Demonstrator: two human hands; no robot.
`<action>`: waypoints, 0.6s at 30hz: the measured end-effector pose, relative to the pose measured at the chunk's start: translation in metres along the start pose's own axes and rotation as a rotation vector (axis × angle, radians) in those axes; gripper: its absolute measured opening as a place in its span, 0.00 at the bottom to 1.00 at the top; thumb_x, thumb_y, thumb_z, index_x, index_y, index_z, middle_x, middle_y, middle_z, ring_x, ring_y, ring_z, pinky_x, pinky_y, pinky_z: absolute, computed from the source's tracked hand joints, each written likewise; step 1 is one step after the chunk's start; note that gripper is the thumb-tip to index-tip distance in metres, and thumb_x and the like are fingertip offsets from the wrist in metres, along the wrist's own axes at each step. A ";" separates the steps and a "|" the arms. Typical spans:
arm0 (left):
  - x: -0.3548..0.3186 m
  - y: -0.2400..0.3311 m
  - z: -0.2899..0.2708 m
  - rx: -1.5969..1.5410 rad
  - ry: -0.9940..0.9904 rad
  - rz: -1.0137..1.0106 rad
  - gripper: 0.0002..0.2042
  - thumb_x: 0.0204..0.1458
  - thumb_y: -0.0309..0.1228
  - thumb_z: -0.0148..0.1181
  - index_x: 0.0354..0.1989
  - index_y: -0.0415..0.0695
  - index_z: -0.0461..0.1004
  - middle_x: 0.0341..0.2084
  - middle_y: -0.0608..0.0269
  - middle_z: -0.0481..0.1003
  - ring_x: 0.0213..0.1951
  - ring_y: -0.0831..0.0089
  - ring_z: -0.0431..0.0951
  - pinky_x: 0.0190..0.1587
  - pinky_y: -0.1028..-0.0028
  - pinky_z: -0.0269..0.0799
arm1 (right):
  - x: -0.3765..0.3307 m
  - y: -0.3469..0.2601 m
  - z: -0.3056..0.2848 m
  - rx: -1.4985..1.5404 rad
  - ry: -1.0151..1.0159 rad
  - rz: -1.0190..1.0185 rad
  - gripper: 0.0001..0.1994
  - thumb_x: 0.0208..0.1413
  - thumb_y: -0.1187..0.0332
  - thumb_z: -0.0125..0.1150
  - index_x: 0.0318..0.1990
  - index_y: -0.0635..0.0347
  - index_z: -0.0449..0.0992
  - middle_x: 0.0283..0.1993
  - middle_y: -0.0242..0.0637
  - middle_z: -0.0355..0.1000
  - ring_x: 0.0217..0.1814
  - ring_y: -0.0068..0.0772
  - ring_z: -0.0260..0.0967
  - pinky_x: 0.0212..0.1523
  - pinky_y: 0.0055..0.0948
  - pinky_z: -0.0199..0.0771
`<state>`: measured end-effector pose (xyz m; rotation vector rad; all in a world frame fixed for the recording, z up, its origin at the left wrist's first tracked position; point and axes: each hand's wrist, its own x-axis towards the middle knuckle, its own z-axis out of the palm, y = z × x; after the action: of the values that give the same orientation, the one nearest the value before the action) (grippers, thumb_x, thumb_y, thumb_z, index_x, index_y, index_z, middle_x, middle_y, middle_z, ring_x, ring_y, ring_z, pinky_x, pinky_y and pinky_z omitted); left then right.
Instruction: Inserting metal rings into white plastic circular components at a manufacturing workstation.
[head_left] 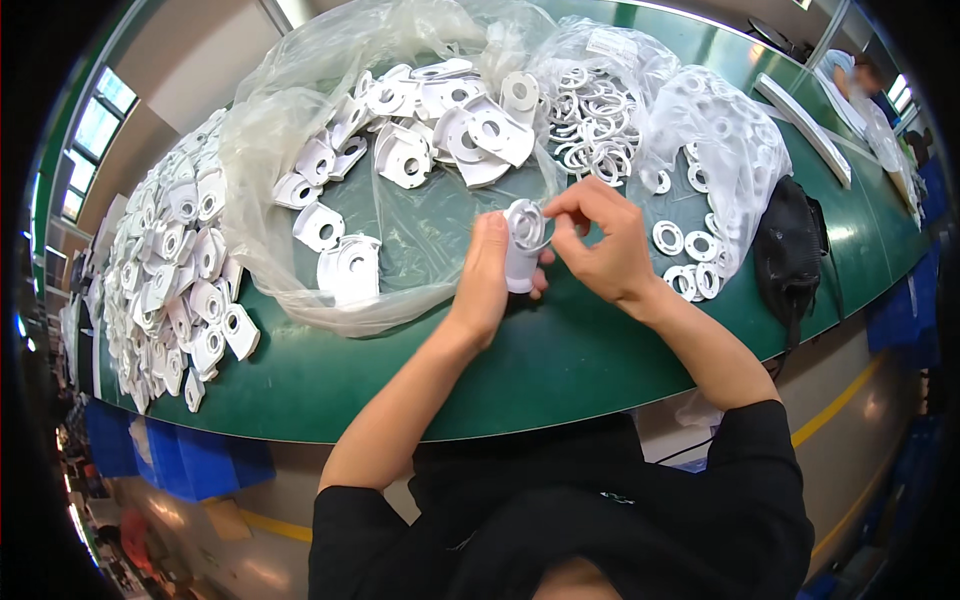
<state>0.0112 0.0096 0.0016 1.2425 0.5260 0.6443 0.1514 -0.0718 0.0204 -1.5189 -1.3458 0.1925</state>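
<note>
My left hand [484, 272] is closed around a white plastic part [520, 268], a curved plate with a round opening at its top, held upright above the table. At that opening sits a white ring [527, 228], tilted against the part. The thumb and forefinger of my right hand [612, 245] pinch the right edge of the ring. Beyond my hands, an opened clear plastic bag [390, 318] holds loose white plates [405, 155] of a similar kind. A heap of thin white rings [590, 125] lies in another clear bag behind my right hand.
On the left is a large pile of white plates [170, 290]. Flat white washers [668, 238] spill from a clear bag [715, 120] at the right, beside a black pouch [787, 250]. A long white strip [805, 130] lies farther back on the green table [590, 350]. Another person [850, 75] is at the far right.
</note>
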 end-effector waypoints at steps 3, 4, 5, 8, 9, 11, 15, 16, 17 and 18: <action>0.004 0.006 -0.030 -0.287 -0.143 -0.395 0.26 0.64 0.52 0.28 0.46 0.44 0.66 0.32 0.56 0.74 0.26 0.70 0.74 0.28 0.71 0.71 | 0.007 -0.007 -0.006 0.060 0.054 0.000 0.08 0.55 0.78 0.52 0.41 0.64 0.74 0.37 0.35 0.71 0.36 0.18 0.68 0.36 0.18 0.67; 0.004 0.007 -0.029 -0.286 -0.146 -0.398 0.26 0.64 0.52 0.28 0.46 0.44 0.66 0.32 0.56 0.74 0.26 0.70 0.74 0.28 0.71 0.71 | 0.009 -0.004 -0.006 0.058 0.057 0.003 0.08 0.55 0.78 0.52 0.41 0.64 0.74 0.37 0.35 0.71 0.36 0.18 0.68 0.36 0.18 0.67; 0.004 0.008 -0.027 -0.294 -0.147 -0.401 0.25 0.64 0.51 0.28 0.48 0.43 0.66 0.33 0.55 0.74 0.28 0.67 0.73 0.30 0.69 0.70 | 0.010 0.000 -0.005 0.075 0.035 0.031 0.07 0.56 0.76 0.54 0.41 0.64 0.74 0.37 0.34 0.72 0.36 0.17 0.68 0.36 0.18 0.67; 0.004 0.006 -0.022 -0.310 -0.171 -0.398 0.25 0.64 0.51 0.28 0.52 0.43 0.64 0.34 0.54 0.73 0.29 0.65 0.73 0.33 0.68 0.70 | 0.010 0.009 0.000 0.148 -0.117 0.188 0.09 0.55 0.70 0.60 0.41 0.66 0.75 0.35 0.33 0.74 0.35 0.16 0.68 0.35 0.17 0.67; 0.004 0.004 -0.022 -0.324 -0.203 -0.375 0.26 0.64 0.51 0.28 0.52 0.43 0.64 0.34 0.54 0.73 0.29 0.65 0.73 0.33 0.68 0.70 | 0.009 0.007 0.002 0.186 -0.181 0.284 0.10 0.56 0.69 0.61 0.40 0.67 0.75 0.33 0.33 0.74 0.34 0.17 0.69 0.34 0.17 0.68; 0.003 0.004 -0.021 -0.339 -0.233 -0.357 0.26 0.64 0.51 0.27 0.52 0.43 0.64 0.35 0.54 0.73 0.30 0.65 0.73 0.33 0.68 0.71 | 0.007 0.008 0.005 0.243 -0.179 0.370 0.10 0.56 0.68 0.61 0.38 0.68 0.75 0.31 0.34 0.75 0.30 0.18 0.69 0.31 0.18 0.69; 0.000 0.006 -0.014 -0.233 -0.246 -0.275 0.25 0.64 0.51 0.27 0.50 0.43 0.65 0.34 0.57 0.72 0.29 0.70 0.73 0.32 0.71 0.71 | 0.005 0.012 0.005 0.326 -0.182 0.350 0.09 0.56 0.69 0.61 0.38 0.67 0.75 0.31 0.35 0.76 0.30 0.18 0.70 0.31 0.19 0.70; -0.001 0.005 -0.013 -0.163 -0.189 -0.238 0.25 0.64 0.51 0.28 0.48 0.43 0.65 0.33 0.58 0.72 0.28 0.73 0.74 0.30 0.72 0.71 | 0.003 0.010 0.007 0.177 -0.154 0.241 0.08 0.56 0.70 0.60 0.38 0.67 0.75 0.31 0.35 0.76 0.30 0.18 0.70 0.31 0.20 0.70; -0.001 0.004 -0.012 -0.163 -0.188 -0.238 0.25 0.64 0.51 0.28 0.48 0.43 0.65 0.33 0.58 0.72 0.28 0.73 0.74 0.30 0.72 0.71 | 0.001 0.007 0.008 0.028 -0.125 0.130 0.08 0.56 0.71 0.60 0.38 0.67 0.75 0.30 0.35 0.76 0.30 0.19 0.70 0.31 0.20 0.70; -0.001 0.002 -0.012 -0.154 -0.136 -0.224 0.24 0.65 0.50 0.28 0.48 0.43 0.64 0.32 0.59 0.72 0.27 0.74 0.73 0.29 0.73 0.71 | 0.000 0.004 0.009 0.028 -0.126 0.131 0.08 0.56 0.71 0.60 0.38 0.67 0.75 0.30 0.35 0.76 0.30 0.19 0.70 0.31 0.20 0.70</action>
<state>0.0021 0.0179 0.0007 1.0560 0.4844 0.3999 0.1480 -0.0656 0.0132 -1.5940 -1.3368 0.3933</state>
